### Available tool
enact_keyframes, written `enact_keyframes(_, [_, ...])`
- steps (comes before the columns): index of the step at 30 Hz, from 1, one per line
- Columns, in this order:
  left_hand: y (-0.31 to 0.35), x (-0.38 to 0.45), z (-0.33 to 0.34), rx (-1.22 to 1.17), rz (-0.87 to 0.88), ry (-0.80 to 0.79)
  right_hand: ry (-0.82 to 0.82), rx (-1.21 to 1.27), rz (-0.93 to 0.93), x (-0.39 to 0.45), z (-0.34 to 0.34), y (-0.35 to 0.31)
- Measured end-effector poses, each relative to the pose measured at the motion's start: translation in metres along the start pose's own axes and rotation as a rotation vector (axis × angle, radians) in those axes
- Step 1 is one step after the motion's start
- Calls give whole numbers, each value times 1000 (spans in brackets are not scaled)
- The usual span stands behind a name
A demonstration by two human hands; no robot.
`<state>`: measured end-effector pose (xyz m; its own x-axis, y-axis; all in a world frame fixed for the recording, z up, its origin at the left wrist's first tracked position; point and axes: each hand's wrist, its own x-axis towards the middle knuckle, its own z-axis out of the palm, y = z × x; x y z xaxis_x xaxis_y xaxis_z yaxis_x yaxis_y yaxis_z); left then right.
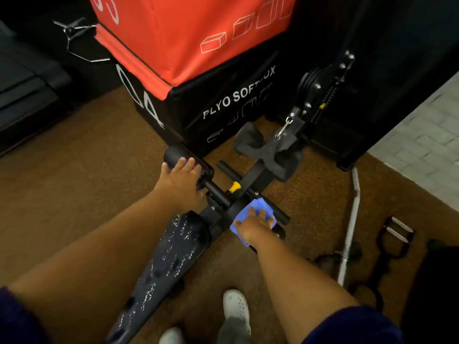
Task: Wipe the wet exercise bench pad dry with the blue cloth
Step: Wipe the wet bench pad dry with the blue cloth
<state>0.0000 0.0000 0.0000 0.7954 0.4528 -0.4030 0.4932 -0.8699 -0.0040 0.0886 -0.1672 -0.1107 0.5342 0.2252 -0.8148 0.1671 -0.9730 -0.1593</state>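
Note:
The dark bench pad (164, 259) runs from the bottom left up to the centre, narrow and speckled with shiny water drops. Its black frame continues beyond the pad's far end, with foam rollers and a yellow knob (234, 187). My left hand (180, 183) rests on the left foam roller (173, 156), fingers laid over it. My right hand (253, 225) lies flat on the blue cloth (248, 213), which sits on the right roller bar, to the right of the pad's far end. The cloth is partly hidden under my palm.
A black and red plyo soft box (198, 78) stands just past the bench. A cable machine pulley (320, 80) with a grey padded strap (268, 150) is at the right. A curl bar (350, 224) and handles (395, 234) lie on the brown carpet. My white shoe (236, 306) is below.

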Motion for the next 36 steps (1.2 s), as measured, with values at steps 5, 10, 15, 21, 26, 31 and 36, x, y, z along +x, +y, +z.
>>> enact_keyframes(5, [-12,4,47,-5,-28,-72,288,-103,21,23,23,2])
enact_keyframes(10, [-23,6,104,-90,-25,-34,521,-60,12,42,59,-4])
enact_keyframes(15, [-47,4,156,-154,-76,-19,699,-147,-75,56,70,7])
enact_keyframes(21, [-74,-5,202,-224,-152,-8,796,74,-300,46,47,28])
enact_keyframes(26, [-85,-15,230,-357,-175,-29,149,1500,-539,3,48,4])
enact_keyframes(31, [-97,-27,247,-485,-222,-16,-840,1799,-678,16,104,-23])
enact_keyframes(36, [-107,-39,273,-520,-276,-1,-1052,1819,-469,43,153,-35])
